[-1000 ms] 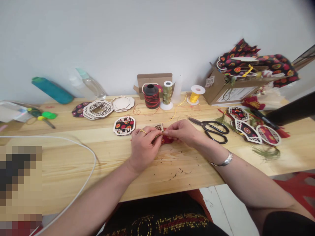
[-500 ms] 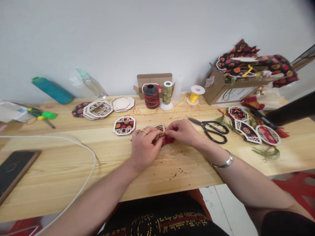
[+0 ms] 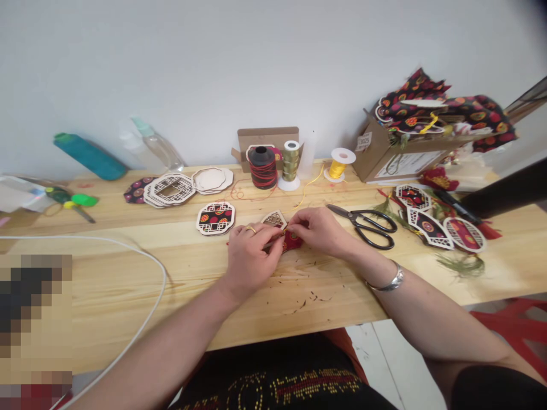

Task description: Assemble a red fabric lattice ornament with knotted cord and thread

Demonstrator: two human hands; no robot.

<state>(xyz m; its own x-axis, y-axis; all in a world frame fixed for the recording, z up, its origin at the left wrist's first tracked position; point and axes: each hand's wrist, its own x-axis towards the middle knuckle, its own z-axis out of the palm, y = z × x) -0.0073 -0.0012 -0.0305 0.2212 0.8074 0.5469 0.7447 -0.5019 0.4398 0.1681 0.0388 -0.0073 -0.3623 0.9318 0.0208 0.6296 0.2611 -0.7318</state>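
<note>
At the middle of the table, my left hand (image 3: 255, 250) bends over a red patterned fabric piece (image 3: 293, 241), fingers closed on it. A gold ring is on one finger. My right hand (image 3: 316, 229) pinches close beside the left fingertips, at the fabric's upper edge; a tiny yellowish bit shows there, too small to name. Just beyond the fingers lies a pale wooden lattice piece (image 3: 274, 219), partly covered by my left hand. A framed octagonal ornament (image 3: 216, 218) with black floral fabric lies to the left. Black-handled scissors (image 3: 367, 225) lie right of my right hand.
Behind stand a red-and-black cord spool (image 3: 263, 168), a gold-green ribbon spool (image 3: 291, 165) and a yellow cord spool (image 3: 339, 165). Wooden frames (image 3: 173, 189) are stacked left. Finished-looking ornaments (image 3: 429, 228) and a fabric-filled carton (image 3: 397, 156) sit right. A white cable (image 3: 164, 279) crosses the left.
Both hands stay close together at the fabric. The lattice piece now shows more fully beyond my fingers, and the greenish-gold strand between the hands shows less.
</note>
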